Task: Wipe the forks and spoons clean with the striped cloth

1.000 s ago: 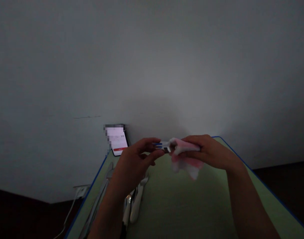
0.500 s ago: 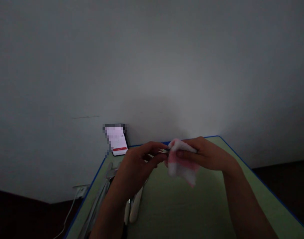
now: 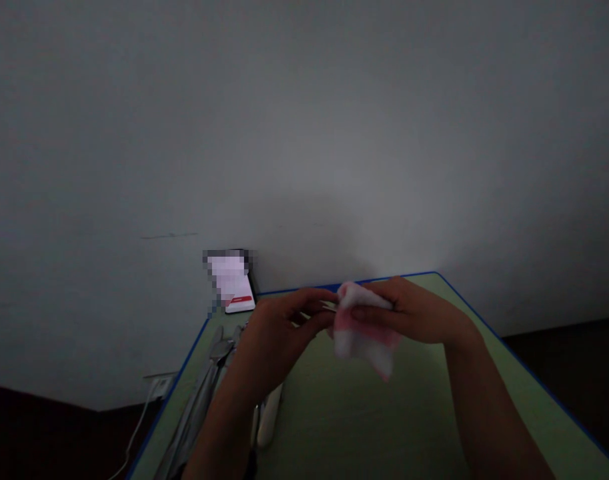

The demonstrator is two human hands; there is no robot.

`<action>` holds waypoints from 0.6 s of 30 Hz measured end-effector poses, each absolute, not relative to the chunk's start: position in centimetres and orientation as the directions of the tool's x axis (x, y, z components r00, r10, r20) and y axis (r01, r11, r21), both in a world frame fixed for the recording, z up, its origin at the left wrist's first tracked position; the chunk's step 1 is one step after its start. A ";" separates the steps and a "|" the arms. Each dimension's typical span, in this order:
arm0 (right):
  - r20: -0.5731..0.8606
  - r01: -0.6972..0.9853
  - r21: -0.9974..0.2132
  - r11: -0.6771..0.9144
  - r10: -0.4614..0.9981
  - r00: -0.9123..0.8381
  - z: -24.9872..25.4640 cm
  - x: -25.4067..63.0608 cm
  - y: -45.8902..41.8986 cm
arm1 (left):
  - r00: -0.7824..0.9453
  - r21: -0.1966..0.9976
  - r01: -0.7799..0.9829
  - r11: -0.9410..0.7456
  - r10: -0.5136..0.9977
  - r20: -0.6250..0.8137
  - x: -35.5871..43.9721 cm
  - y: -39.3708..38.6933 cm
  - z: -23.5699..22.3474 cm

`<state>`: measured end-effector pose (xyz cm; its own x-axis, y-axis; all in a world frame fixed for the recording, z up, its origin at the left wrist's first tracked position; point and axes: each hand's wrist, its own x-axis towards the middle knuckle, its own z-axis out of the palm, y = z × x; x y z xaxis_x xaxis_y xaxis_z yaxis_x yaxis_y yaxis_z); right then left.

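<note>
A pink and white cloth [image 3: 365,341] hangs from my right hand [image 3: 418,312], whose thumb and fingers pinch it above the table. My left hand [image 3: 280,333] is closed at the fingertips on a thin, pale, shiny object [image 3: 328,308]. The object's far end goes into the folds of the cloth, so its kind cannot be made out. Below my left forearm lie metal cutlery pieces [image 3: 218,351], partly covered by the arm. A utensil with a cream handle [image 3: 268,421] rests just right of that arm.
The green table [image 3: 364,420] has a blue edge and stands against a grey wall [image 3: 304,133]. A phone [image 3: 238,283] with a lit screen leans at the back left corner. A white cable [image 3: 137,433] runs down from a wall socket [image 3: 162,384] on the left.
The cloth has shifted slightly left and down with my right hand, covering more of the thin object. My left hand keeps its hold nearly in place.
</note>
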<state>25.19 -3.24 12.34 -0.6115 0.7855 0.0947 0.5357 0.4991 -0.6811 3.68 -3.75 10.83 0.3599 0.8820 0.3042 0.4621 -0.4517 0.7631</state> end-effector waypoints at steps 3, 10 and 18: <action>0.092 0.530 -0.677 0.511 0.773 -0.628 12.3 25.5 -3.3 | 0.357 0.776 0.437 -0.455 0.879 0.315 3.5 -3.7 11.0; 0.076 0.517 -0.697 0.497 0.768 -0.637 12.0 26.2 -3.1 | 0.303 0.808 0.418 -0.416 0.902 0.307 3.3 -3.6 11.3; 0.047 0.577 -0.673 0.464 0.805 -0.592 12.3 27.2 -3.1 | 0.241 0.887 0.357 -0.293 0.946 0.216 2.2 -3.3 11.0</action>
<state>27.17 -3.08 12.26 -0.5916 0.8048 0.0474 0.5767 0.4636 -0.6727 2.17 -3.33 10.98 0.2411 0.9461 0.2161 0.3565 -0.2935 0.8870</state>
